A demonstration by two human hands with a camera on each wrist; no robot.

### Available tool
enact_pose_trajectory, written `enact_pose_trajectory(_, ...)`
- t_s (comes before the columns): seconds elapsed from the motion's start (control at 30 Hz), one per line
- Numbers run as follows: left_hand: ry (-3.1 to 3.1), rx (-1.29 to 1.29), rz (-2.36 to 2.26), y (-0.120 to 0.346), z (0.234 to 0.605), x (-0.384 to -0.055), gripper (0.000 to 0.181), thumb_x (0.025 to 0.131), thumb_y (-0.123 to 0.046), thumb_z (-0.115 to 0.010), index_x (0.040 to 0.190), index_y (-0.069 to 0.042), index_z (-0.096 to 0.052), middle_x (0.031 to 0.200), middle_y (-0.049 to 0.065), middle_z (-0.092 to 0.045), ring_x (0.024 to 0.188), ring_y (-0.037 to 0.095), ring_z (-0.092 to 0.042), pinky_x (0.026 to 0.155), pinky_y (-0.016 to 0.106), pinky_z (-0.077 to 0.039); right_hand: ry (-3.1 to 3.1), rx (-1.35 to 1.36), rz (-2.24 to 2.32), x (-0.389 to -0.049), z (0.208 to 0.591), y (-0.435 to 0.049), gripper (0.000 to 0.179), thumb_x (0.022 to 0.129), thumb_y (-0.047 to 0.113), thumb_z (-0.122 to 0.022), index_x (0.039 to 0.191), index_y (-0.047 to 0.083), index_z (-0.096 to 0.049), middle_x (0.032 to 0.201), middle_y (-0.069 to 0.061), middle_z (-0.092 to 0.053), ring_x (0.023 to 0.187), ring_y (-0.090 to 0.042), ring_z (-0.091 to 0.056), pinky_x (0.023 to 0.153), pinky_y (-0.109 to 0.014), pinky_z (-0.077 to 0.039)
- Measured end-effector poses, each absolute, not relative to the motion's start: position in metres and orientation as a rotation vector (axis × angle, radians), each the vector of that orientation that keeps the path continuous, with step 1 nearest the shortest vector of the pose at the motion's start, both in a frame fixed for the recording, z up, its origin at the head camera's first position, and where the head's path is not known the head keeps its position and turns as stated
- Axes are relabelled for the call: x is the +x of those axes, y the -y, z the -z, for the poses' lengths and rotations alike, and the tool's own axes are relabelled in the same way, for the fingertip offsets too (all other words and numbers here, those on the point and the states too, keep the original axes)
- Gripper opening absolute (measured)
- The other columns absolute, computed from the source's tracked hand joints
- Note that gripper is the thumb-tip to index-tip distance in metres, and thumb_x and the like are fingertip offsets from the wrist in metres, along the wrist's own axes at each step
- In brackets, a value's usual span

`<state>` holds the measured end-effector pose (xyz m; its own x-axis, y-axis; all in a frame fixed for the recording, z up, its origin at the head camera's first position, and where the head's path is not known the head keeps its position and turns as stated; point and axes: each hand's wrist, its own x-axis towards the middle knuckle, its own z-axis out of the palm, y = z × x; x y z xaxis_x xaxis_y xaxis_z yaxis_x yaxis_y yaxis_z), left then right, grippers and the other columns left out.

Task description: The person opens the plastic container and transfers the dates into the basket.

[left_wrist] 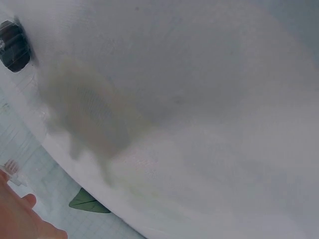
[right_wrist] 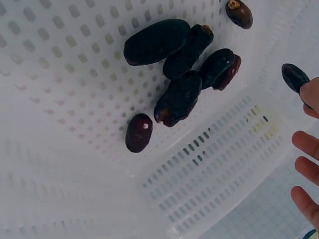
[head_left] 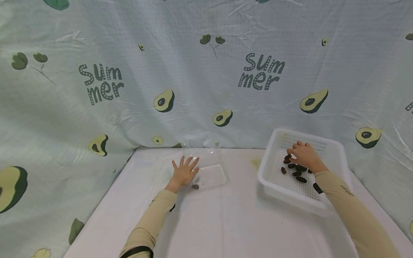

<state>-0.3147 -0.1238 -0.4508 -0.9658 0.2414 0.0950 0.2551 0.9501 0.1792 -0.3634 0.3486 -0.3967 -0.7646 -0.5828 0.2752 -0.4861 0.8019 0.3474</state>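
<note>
In the head view my right hand (head_left: 305,156) reaches into a white perforated basket (head_left: 269,163). Its thumb and finger pinch a dark date (right_wrist: 295,78), clearest in the right wrist view, while the other fingers stay spread. Below lie several loose dates (head_left: 301,179), dark brown to black, on the basket floor. My left hand (head_left: 184,175), fingers straight and spread, lies at the left side of a clear plastic box (head_left: 211,176) with its lid (head_left: 203,154) raised behind. One dark date (head_left: 195,186) sits at the box's near left corner.
The basket stands at the right of the white table (head_left: 226,222), close to the back. Behind the table hangs a pale curtain (head_left: 193,71) printed with avocados and lettering. Between box and basket lies a stretch of table with a faint yellowish patch (head_left: 256,163).
</note>
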Motion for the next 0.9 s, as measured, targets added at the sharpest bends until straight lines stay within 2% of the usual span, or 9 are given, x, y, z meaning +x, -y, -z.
enact_pose_trajectory(0.63,3.041,-0.374,0.201,0.124,0.448,-0.316,0.048,0.096,-0.039,-0.029,0.141,-0.023,-0.027,0.145,0.009,-0.029,0.136,0.040,-0.012,0.097,0.071,0.000,2.356,0.979,0.257,-0.344,0.380,-0.343,0.021,0.065,0.021,-0.077,0.080,0.014,-0.064,0.074,-0.004,-0.056,0.072,-0.022,-0.049,0.059,-0.038,-0.043)
enact_pose_trajectory(0.7,3.045,-0.370,0.186,0.124,0.447,-0.316,0.048,0.096,-0.039,-0.029,0.141,-0.024,-0.027,0.145,0.008,-0.029,0.136,0.039,-0.012,0.097,0.071,0.000,2.299,1.023,0.225,-0.343,0.375,-0.339,0.019,0.078,0.034,-0.067,0.080,0.015,-0.063,0.076,-0.004,-0.057,0.073,-0.022,-0.050,0.060,-0.038,-0.043)
enact_pose_trajectory(0.8,3.044,-0.368,0.192,0.123,0.446,-0.315,0.048,0.096,-0.039,-0.030,0.141,-0.023,-0.028,0.145,0.007,-0.029,0.136,0.039,-0.012,0.097,0.071,0.001,2.240,1.068,0.154,-0.338,0.364,-0.329,0.042,0.089,0.048,-0.040,0.081,0.015,-0.064,0.078,-0.004,-0.059,0.074,-0.023,-0.051,0.060,-0.037,-0.043)
enact_pose_trajectory(0.87,3.040,-0.368,0.210,0.123,0.445,-0.314,0.048,0.096,-0.039,-0.030,0.141,-0.023,-0.029,0.145,0.007,-0.030,0.137,0.038,-0.011,0.097,0.070,0.001,2.221,1.083,0.109,-0.332,0.354,-0.318,0.042,0.088,0.049,-0.041,0.081,0.015,-0.065,0.079,-0.004,-0.060,0.075,-0.022,-0.052,0.060,-0.036,-0.043)
enact_pose_trajectory(0.9,3.038,-0.366,0.220,0.123,0.445,-0.314,0.048,0.096,-0.039,-0.030,0.140,-0.022,-0.029,0.146,0.007,-0.030,0.137,0.038,-0.011,0.098,0.070,0.002,2.214,1.090,0.088,-0.328,0.349,-0.311,0.034,0.085,0.046,-0.052,0.081,0.015,-0.065,0.079,-0.004,-0.060,0.075,-0.022,-0.052,0.059,-0.036,-0.043)
